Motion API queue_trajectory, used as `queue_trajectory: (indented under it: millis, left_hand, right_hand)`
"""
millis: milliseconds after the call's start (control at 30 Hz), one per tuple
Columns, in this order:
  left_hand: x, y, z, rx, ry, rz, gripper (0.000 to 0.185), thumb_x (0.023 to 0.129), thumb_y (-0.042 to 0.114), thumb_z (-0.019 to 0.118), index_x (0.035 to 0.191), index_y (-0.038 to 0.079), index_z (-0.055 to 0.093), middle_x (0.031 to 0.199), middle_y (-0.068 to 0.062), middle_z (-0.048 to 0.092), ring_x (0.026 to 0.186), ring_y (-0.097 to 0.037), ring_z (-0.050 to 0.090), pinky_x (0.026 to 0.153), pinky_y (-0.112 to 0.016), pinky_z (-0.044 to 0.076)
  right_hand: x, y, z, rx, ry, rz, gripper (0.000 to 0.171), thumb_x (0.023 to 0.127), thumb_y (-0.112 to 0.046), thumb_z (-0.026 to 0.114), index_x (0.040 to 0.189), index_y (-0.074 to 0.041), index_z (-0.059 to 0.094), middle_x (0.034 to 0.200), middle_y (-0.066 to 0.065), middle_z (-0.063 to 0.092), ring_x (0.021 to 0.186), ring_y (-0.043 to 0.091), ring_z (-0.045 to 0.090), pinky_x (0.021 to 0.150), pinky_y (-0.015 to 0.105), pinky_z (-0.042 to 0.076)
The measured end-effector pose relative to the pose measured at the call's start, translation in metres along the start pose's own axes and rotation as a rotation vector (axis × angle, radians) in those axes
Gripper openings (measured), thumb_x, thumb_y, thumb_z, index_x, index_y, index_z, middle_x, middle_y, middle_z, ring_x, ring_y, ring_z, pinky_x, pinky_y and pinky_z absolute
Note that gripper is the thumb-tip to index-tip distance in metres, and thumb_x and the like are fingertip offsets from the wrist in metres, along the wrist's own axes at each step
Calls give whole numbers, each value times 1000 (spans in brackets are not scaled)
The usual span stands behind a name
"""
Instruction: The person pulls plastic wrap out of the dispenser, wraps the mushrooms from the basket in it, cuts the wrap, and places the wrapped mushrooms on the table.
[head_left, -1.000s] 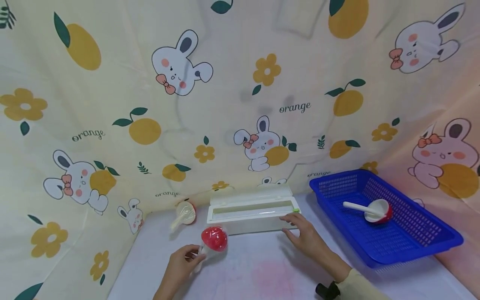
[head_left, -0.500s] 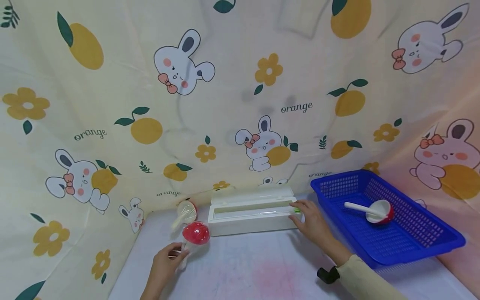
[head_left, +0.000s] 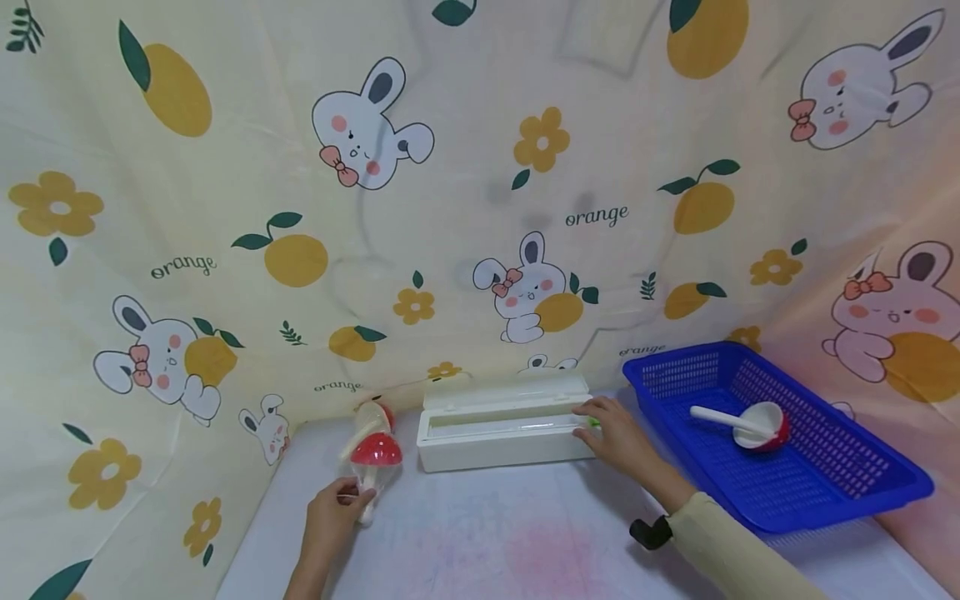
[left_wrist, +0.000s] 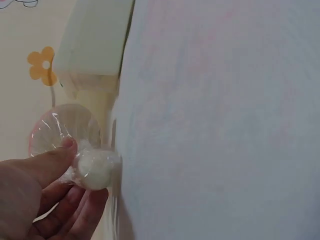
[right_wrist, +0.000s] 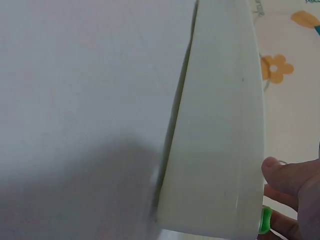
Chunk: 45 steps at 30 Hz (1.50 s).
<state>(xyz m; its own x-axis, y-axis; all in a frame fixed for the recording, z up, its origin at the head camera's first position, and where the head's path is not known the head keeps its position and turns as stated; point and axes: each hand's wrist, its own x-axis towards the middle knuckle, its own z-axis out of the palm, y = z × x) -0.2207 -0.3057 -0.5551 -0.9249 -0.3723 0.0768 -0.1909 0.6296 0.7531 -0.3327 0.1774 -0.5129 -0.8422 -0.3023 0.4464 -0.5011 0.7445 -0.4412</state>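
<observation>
My left hand [head_left: 339, 510] pinches the white handle of a red-bowled spoon [head_left: 375, 450] wrapped in clear film, holding it upright over the table's left side. In the left wrist view the thumb and fingers of the left hand [left_wrist: 75, 175] close on the wrapped handle end [left_wrist: 96, 169]. A second wrapped spoon [head_left: 372, 415] leans at the back, just behind it. A white film dispenser box [head_left: 501, 433] lies with its lid up. My right hand [head_left: 613, 435] is at the box's right end, its fingers [right_wrist: 295, 175] pinching the green slider [right_wrist: 266, 220].
A blue mesh basket [head_left: 825, 483] stands at the right and holds one red-and-white spoon [head_left: 753, 423]. A printed cloth with rabbits and oranges [head_left: 480, 208] walls in the back and sides. The pale table [head_left: 525, 542] spreads in front of the box.
My left hand carried the wrapped red spoon leftward and back, close to the other spoon. My right hand moved from the box's front to the green slider at its right end.
</observation>
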Motion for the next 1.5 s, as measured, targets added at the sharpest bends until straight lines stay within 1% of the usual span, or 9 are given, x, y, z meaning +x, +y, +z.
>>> queue_trajectory:
  millis: [267,400,600,700,867,1067,1233,1333,1500]
  left_hand:
    - [1,-2,4,-27,-24,26,47,92,22,88,122,-9,69,102,-15,76,90,-25,72,72,-35,60]
    - [-2,2,3,15,-14,12,51,93,31,86,125,-4,69,104,-13,75,91,-25,72,73,-37,58]
    - [-8,12,1,112,108,69,47,96,37,81,124,2,67,103,-12,66,94,-28,64,72,-39,48]
    - [-9,23,2,156,168,127,45,98,31,80,127,0,65,109,-17,63,102,-35,58,78,-46,48]
    - [-6,41,8,186,210,200,46,96,22,81,132,-1,64,126,-25,62,118,-45,53,94,-58,49]
    - [-1,60,26,110,154,269,37,97,15,81,130,5,68,130,-19,63,124,-41,55,103,-58,49]
    - [2,82,40,66,109,384,34,96,11,82,128,6,72,130,-16,67,129,-40,59,111,-59,47]
    - [4,91,49,60,89,442,32,96,11,81,127,6,73,130,-16,68,130,-41,59,112,-59,46]
    - [12,102,64,57,20,476,28,100,13,77,128,10,75,130,-15,68,129,-39,60,110,-58,50]
  right_hand:
    - [7,4,-3,8,-79,64,22,99,-13,79,119,-2,79,120,15,67,115,37,61,101,57,52]
    - [10,7,-2,-6,-96,73,14,99,-13,79,109,-4,82,119,15,65,115,37,59,101,58,51]
    - [11,11,-3,19,-96,71,5,98,-10,79,98,-6,83,116,15,65,113,38,58,101,58,49]
    - [12,12,-5,35,-87,63,4,97,-9,80,94,-8,83,113,15,65,112,39,58,100,59,48]
    - [12,13,-6,95,-65,72,6,95,-8,81,89,-9,81,110,15,65,111,41,59,97,60,49]
    - [12,13,-7,146,-65,128,8,94,-9,83,86,-11,82,111,14,67,114,40,62,95,59,54]
    - [14,12,-8,143,-72,157,7,94,-10,84,87,-10,83,113,18,68,115,43,62,100,63,51]
    - [14,10,-8,155,-71,182,6,93,-11,84,88,-9,84,116,19,69,118,44,62,101,63,51]
    - [14,11,-8,167,-51,205,6,93,-11,84,88,-8,84,115,18,69,117,43,62,98,59,54]
